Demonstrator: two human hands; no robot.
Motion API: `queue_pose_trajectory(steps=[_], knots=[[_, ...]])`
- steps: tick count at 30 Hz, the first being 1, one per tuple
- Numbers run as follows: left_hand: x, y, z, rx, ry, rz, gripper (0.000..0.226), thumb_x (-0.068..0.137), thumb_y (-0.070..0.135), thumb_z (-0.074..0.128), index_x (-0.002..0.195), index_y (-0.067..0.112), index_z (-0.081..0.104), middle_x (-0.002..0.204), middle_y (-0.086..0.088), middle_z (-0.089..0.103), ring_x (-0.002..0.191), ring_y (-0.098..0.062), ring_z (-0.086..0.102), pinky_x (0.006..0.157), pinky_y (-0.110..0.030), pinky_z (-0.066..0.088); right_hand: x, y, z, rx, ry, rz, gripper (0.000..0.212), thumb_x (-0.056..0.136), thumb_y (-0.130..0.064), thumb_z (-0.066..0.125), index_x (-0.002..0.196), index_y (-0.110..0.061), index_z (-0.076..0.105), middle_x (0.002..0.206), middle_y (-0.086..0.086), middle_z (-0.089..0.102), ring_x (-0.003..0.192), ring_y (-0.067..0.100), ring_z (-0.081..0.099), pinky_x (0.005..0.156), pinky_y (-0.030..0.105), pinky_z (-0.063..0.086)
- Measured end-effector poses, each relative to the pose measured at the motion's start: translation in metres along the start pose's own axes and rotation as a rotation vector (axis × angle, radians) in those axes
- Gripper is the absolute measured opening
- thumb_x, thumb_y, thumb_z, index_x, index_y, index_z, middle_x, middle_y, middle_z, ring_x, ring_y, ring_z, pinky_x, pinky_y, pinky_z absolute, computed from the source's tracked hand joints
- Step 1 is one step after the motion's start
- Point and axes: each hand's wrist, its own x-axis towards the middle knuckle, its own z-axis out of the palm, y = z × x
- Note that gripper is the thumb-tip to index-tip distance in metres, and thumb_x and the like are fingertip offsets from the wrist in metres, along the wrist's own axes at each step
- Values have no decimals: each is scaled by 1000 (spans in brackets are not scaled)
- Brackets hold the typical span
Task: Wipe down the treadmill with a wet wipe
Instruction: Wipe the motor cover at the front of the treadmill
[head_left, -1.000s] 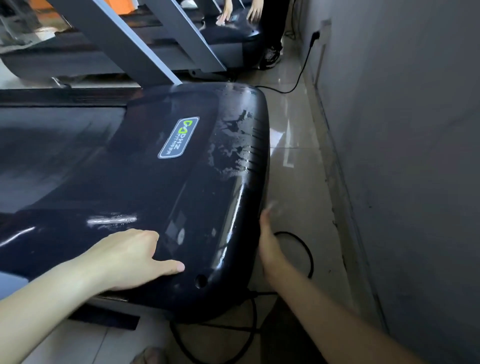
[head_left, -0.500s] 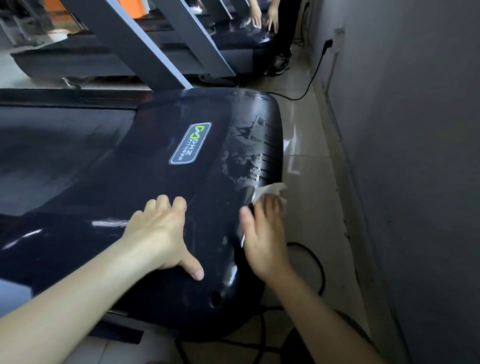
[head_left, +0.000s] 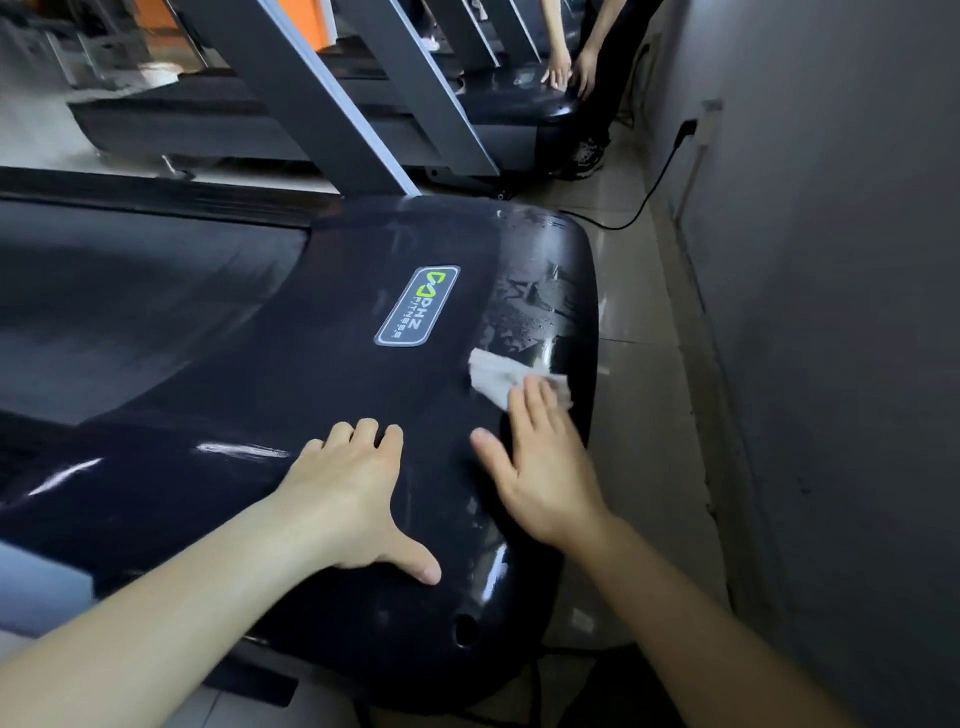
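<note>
Head view: we look down on the motor cover (head_left: 311, 405) of a black treadmill, with our two bare hands on it.
Wipe: the white wipe (head_left: 493, 376) lies crumpled on the right part of the cover, just near of the badge (head_left: 418, 306) and close to the right edge.
Right hand: our right hand (head_left: 543, 467) lies flat, fingers straight and close together, thumb spread to the left; its fingertips press on the wipe's near edge.
Left hand: our left hand (head_left: 353, 493) rests on the cover just left of the right one, thumb splayed wide, holding nothing; we take it as a brace.
Done: a wet, streaky patch (head_left: 530, 306) shines far of the wipe along the right edge, so we judge that strip already wiped.
Left: the middle and left of the cover show no streaks, and the belt (head_left: 130, 291) looks dry; we judge most of the job still ahead.
Axis: the treadmill's long axis runs left to right, its covered end pointing right at the wall (head_left: 831, 312); the wipe's longer side lies roughly the same way.
Far: another person (head_left: 608, 78) bends over the next treadmill.
</note>
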Motion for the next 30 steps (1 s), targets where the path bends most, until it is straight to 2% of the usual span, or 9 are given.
queue_pose_trajectory(steps=[2,4,6,8,10,12,15,22,30], knots=[[3,-10,-7,34,33,61,115,56,91,66,147,26,38,136,8,43,126,-17,42,102,-34,42,-37,-16,-2,20,-48,-179,96,96,-74,-2,162,-9,21,170,4,5,158,18,-4,127,33,0],[8,-18,-18,-67,194,107,68,73,77,66,124,32,56,114,14,53,109,-12,53,87,-33,47,-35,-9,-13,129,-18,-289,72,107,-56,17,148,-6,49,163,8,34,154,22,22,123,22,13],[19,-9,-23,-238,478,188,36,95,46,59,125,28,60,118,14,58,114,-14,57,93,-36,48,-13,5,-19,347,82,-241,39,106,-28,41,121,-2,66,142,10,55,141,21,43,113,9,21],[29,20,-28,-407,623,359,35,102,27,46,133,23,60,131,10,59,124,-16,54,103,-34,43,10,8,-24,649,84,-130,27,99,-14,48,112,-13,72,138,3,57,140,12,44,115,12,25],[44,57,-22,-521,506,459,46,107,30,39,151,18,46,154,2,46,143,-15,39,116,-26,26,18,7,-29,1064,138,126,34,97,0,51,102,-24,75,124,3,69,124,15,59,110,25,41],[64,74,-5,-530,342,374,66,108,48,33,164,16,16,170,1,18,156,-13,11,125,-28,7,19,15,-36,1301,374,394,35,95,11,48,93,-15,71,101,6,72,103,22,67,98,30,51],[91,77,16,-285,335,327,80,104,63,24,164,15,2,172,-3,-5,157,-15,-11,127,-36,-7,23,34,-25,1115,547,604,25,92,-1,47,95,-17,66,109,10,67,108,32,63,103,42,50],[128,31,-11,-457,259,117,93,97,75,21,164,14,-3,171,-1,-11,156,-16,-16,127,-39,-6,36,24,13,470,334,451,41,100,-13,50,139,1,53,149,23,47,140,37,41,118,48,31],[114,-160,38,-565,142,-448,97,86,88,14,142,13,41,158,3,33,148,-19,27,117,-48,27,42,11,21,218,388,473,43,95,-10,54,135,6,52,145,31,46,134,48,43,111,53,36]])
